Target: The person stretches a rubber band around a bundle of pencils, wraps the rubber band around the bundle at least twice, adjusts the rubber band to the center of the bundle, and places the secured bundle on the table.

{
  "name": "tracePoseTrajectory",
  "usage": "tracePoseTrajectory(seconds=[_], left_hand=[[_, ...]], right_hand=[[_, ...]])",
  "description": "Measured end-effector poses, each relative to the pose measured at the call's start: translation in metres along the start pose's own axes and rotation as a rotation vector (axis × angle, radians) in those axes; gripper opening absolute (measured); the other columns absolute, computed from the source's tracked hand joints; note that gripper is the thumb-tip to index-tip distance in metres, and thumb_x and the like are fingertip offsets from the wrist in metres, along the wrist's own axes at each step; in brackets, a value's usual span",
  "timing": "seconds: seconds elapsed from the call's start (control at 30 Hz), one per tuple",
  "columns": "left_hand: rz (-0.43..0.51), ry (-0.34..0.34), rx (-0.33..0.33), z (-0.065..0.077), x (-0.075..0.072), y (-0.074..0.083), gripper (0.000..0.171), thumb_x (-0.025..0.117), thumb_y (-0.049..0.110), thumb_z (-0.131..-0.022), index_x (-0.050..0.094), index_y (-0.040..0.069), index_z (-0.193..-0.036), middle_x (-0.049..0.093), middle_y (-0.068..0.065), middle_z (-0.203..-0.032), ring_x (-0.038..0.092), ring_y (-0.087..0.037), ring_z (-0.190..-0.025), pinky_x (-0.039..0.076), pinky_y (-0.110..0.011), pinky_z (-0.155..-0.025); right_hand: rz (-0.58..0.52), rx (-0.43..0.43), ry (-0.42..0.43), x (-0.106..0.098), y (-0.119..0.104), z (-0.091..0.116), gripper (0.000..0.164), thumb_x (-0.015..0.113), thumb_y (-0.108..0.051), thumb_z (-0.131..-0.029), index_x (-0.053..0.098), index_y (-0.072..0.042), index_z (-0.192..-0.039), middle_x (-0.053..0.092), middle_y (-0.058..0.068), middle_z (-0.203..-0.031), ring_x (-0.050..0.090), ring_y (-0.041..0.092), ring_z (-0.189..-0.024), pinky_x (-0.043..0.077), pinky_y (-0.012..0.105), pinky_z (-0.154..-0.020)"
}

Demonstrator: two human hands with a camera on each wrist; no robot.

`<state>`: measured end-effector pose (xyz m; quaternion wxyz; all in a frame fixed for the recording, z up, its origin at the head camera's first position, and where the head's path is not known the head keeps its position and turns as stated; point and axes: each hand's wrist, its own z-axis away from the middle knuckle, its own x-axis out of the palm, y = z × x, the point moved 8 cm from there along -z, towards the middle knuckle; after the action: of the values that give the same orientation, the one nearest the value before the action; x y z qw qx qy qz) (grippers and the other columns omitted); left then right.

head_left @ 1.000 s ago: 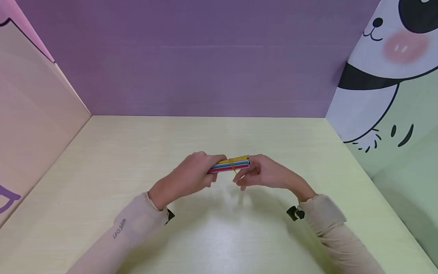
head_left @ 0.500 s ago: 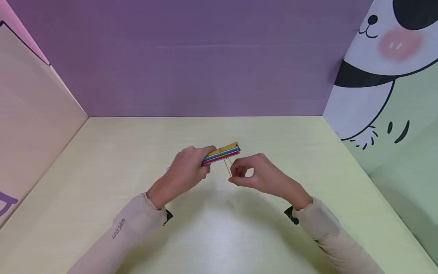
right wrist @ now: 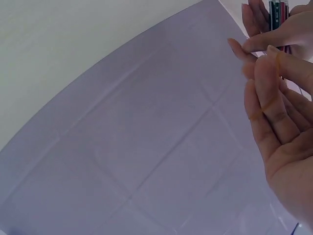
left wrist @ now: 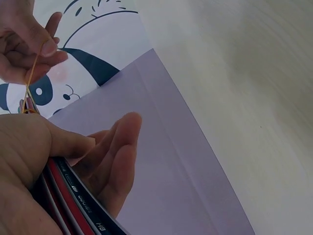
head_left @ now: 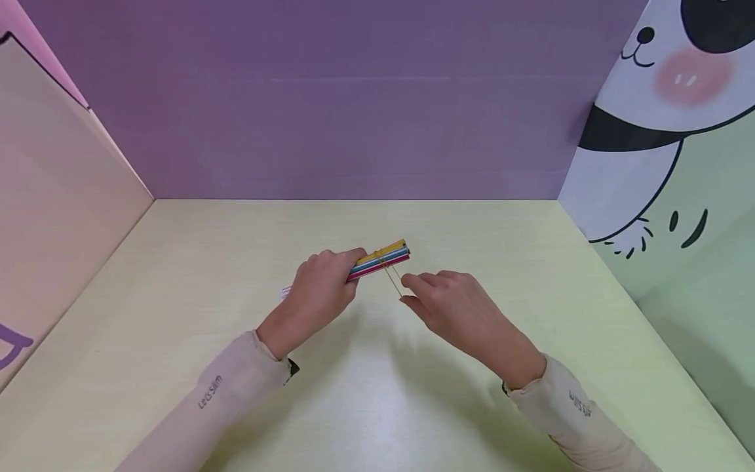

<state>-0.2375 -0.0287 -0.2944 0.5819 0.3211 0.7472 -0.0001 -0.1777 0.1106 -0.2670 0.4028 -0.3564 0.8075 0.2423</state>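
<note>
My left hand (head_left: 321, 285) grips a bundle of pencils (head_left: 396, 252), whose yellow, blue and red barrels point up to the right past the thumb. In the left wrist view, HB lettering shows on a dark pencil (left wrist: 85, 208). A thin yellow rubber band (head_left: 393, 282) is wrapped around the bundle near its right end, and a loop of it is drawn out toward me. My right hand (head_left: 460, 308) holds that loop stretched on its thumb and fingers, apart from the pencils. The right wrist view shows the band crossing the fingers of the right hand (right wrist: 288, 147).
Both hands are above a pale wooden tabletop (head_left: 236, 236). A purple panel (head_left: 354, 131) stands along the back, a pinkish panel (head_left: 59, 183) on the left, and a green panel with a panda drawing (head_left: 678, 196) on the right.
The right hand has pulled the band out from the bundle and turned, its back now facing up. The left hand has shifted slightly left, and the pencils' right end tilts higher.
</note>
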Motion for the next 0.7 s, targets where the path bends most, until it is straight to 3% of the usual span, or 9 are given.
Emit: tracePoseTrajectory(seconds=[0.13,0.23,0.37,0.5,0.6,0.7], left_hand=[[-0.033,-0.050,-0.051,0.001,0.006,0.002,0.032,0.070,0.002,-0.088,0.068,0.006,-0.119,0.073,-0.012,-0.097,0.062,-0.022,-0.064,0.053,-0.033,-0.053],[-0.050,-0.107,-0.066,0.003,0.011,0.005,0.031,0.071,0.003,-0.088,0.068,0.006,-0.119,0.073,-0.011,-0.097,0.061,-0.021,-0.066,0.053,-0.032,-0.054],[-0.047,-0.158,-0.041,0.006,0.013,0.012,0.029,0.071,0.003,-0.087,0.070,0.006,-0.116,0.073,-0.009,-0.096,0.061,-0.020,-0.067,0.052,-0.030,-0.053],[-0.033,-0.192,-0.023,0.009,0.013,0.017,0.022,0.069,0.001,-0.088,0.071,0.008,-0.108,0.072,-0.006,-0.090,0.058,-0.017,-0.060,0.047,-0.028,-0.048],[0.035,-0.264,-0.045,0.012,0.015,0.017,0.018,0.066,-0.001,-0.089,0.069,0.008,-0.104,0.068,-0.004,-0.082,0.057,-0.014,-0.050,0.045,-0.027,-0.045],[0.212,-0.368,-0.038,0.015,0.022,0.017,0.022,0.058,-0.009,-0.087,0.066,0.007,-0.101,0.062,-0.005,-0.071,0.061,-0.017,-0.043,0.049,-0.029,-0.047]], right_hand=[[0.074,-0.036,0.029,-0.005,-0.003,0.001,0.027,0.080,-0.004,-0.081,0.053,-0.007,-0.080,0.043,-0.004,-0.058,0.031,0.010,-0.051,0.032,0.020,-0.049],[0.105,-0.070,0.062,-0.009,-0.004,0.001,0.024,0.076,0.001,-0.081,0.054,-0.005,-0.080,0.049,-0.001,-0.062,0.042,0.012,-0.053,0.042,0.023,-0.057],[0.087,-0.080,0.090,-0.015,-0.004,0.000,0.017,0.072,0.004,-0.083,0.057,-0.003,-0.085,0.057,0.003,-0.074,0.058,0.016,-0.066,0.052,0.027,-0.072],[0.072,-0.065,0.133,-0.023,-0.002,-0.001,0.014,0.064,0.009,-0.083,0.058,-0.002,-0.088,0.059,0.005,-0.080,0.060,0.019,-0.074,0.053,0.031,-0.078],[0.084,-0.061,0.149,-0.028,-0.002,-0.002,0.018,0.064,0.010,-0.082,0.058,-0.001,-0.095,0.063,0.006,-0.089,0.062,0.021,-0.079,0.054,0.033,-0.078],[0.072,-0.046,0.110,-0.026,-0.002,-0.002,0.037,0.073,0.003,-0.082,0.058,-0.001,-0.115,0.066,0.007,-0.098,0.064,0.022,-0.083,0.055,0.033,-0.080]])
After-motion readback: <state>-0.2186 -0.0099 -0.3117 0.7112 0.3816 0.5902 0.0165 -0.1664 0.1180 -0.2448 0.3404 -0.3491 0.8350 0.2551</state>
